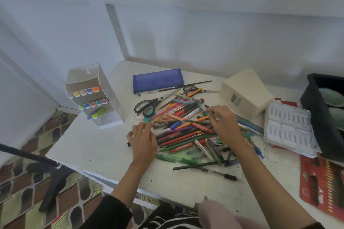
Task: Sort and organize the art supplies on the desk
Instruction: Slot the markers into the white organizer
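A pencil heap (182, 135) is spread mid-desk (96, 147).
Its 9 o'clock edge is touched by the left hand (144, 140), fingers relaxed; at 2 o'clock the right hand (226, 124) is reached in, grip not discernible. A marker rack (93, 98) is stood at 10 o'clock.

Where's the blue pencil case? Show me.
Head view: the blue pencil case lies far back on the desk, just beyond the black scissors, between the marker rack and cream box.

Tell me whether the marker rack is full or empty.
Partly filled: the rack holds markers in three upper rows; its bottom shelf shows none.
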### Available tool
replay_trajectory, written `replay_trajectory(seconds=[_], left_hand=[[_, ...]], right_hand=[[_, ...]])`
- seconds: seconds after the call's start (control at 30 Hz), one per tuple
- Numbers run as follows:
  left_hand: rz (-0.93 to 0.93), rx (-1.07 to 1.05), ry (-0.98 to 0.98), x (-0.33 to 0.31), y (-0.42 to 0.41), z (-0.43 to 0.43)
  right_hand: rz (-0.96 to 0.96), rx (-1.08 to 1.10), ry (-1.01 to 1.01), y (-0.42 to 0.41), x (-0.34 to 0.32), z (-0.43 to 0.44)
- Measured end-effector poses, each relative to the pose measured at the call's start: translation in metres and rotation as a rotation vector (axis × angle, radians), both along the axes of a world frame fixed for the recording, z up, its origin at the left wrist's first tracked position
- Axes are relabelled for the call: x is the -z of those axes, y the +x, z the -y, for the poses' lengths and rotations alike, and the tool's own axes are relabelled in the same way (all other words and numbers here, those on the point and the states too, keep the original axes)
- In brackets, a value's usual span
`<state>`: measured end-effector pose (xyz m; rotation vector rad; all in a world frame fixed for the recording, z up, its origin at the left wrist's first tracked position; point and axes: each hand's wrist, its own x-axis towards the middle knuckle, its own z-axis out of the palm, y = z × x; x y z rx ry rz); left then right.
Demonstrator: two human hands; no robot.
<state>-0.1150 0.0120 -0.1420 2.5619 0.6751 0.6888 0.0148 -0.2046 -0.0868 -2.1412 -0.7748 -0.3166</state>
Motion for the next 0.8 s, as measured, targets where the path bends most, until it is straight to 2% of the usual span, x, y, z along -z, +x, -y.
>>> replay_trajectory(seconds=[0.3, 0.47, 0.53, 0.6, 0.7, 0.8], left_hand=[[0.043, -0.076, 0.06, -0.001, 0.0, 0.0], [-0.037, -0.127, 0.052, 0.001, 0.002, -0.003], [-0.105, -0.235, -0.038, -0.003, 0.006, -0.007], [-0.096, -0.309, -0.142, -0.009, 0.013, -0.017], [-0.017, -0.215, -0.22, -0.017, 0.027, -0.036], [-0.079, -0.129, -0.355, -0.024, 0.042, -0.051]], right_hand=[[-0.102, 0.044, 0.06, 0.002, -0.002, -0.003], [-0.141, 0.056, 0.055, 0.004, 0.001, -0.002], [-0.143, 0.026, 0.03, 0.006, 0.001, -0.005], [-0.132, -0.024, -0.001, 0.008, 0.002, -0.012], [-0.175, -0.14, -0.094, 0.007, 0.001, -0.035], [-0.149, -0.299, -0.205, 0.0, 0.0, -0.074]])
